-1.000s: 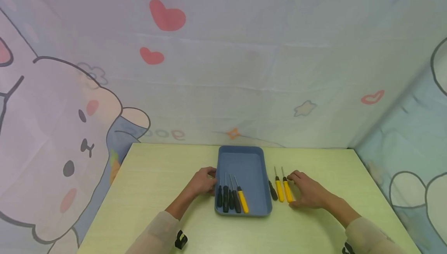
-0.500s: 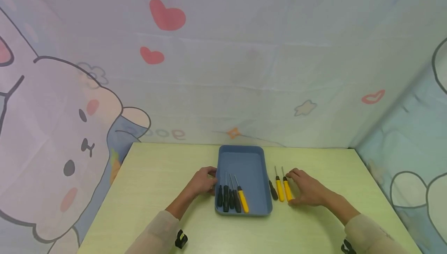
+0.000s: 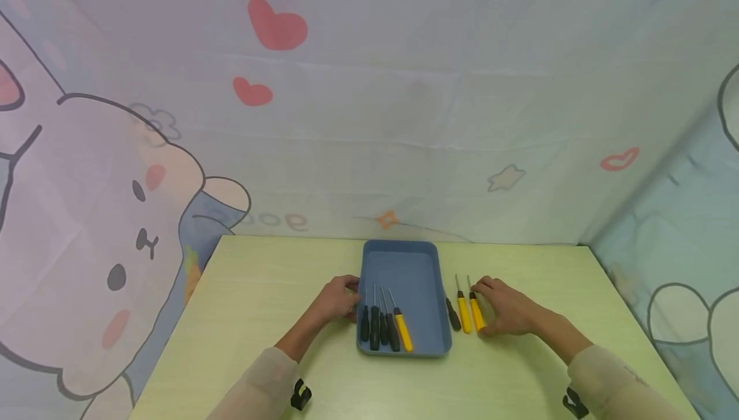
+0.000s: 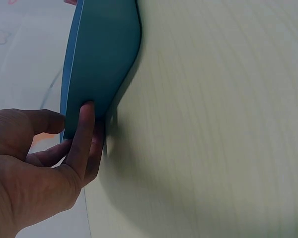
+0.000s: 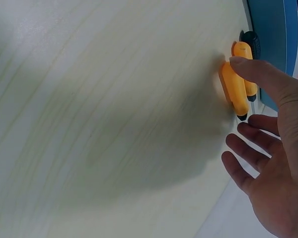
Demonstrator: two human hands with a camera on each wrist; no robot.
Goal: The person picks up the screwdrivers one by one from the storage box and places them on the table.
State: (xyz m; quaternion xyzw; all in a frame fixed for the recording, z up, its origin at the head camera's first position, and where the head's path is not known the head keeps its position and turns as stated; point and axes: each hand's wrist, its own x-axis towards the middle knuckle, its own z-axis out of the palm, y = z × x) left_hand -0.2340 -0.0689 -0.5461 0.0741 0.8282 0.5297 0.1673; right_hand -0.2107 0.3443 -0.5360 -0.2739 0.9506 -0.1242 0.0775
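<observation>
A blue tray [image 3: 412,266] sits mid-table and holds three black screwdrivers [image 3: 375,327] and a yellow one [image 3: 403,335]. My left hand [image 3: 346,298] grips the tray's left wall, index finger on the outside [image 4: 84,134] of the tray [image 4: 104,54] and thumb at the rim. Right of the tray lie a black screwdriver [image 3: 453,315] and two yellow ones [image 3: 464,314] [image 3: 476,315]. My right hand [image 3: 485,310] rests beside the right yellow screwdriver [image 5: 232,89], fingers spread, with the thumb [image 5: 258,74] touching its handle. The tray's edge [image 5: 270,44] shows just beyond.
The pale green table [image 3: 260,317] ends at a cartoon-printed cloth backdrop [image 3: 369,151] behind and on both sides. Bare tabletop stretches left of the tray and right of my right hand. Black wrist mounts [image 3: 298,395] sit on both sleeves.
My right hand has edged slightly left and closer against the right yellow screwdriver. The left hand, tray and screwdrivers have stayed put.
</observation>
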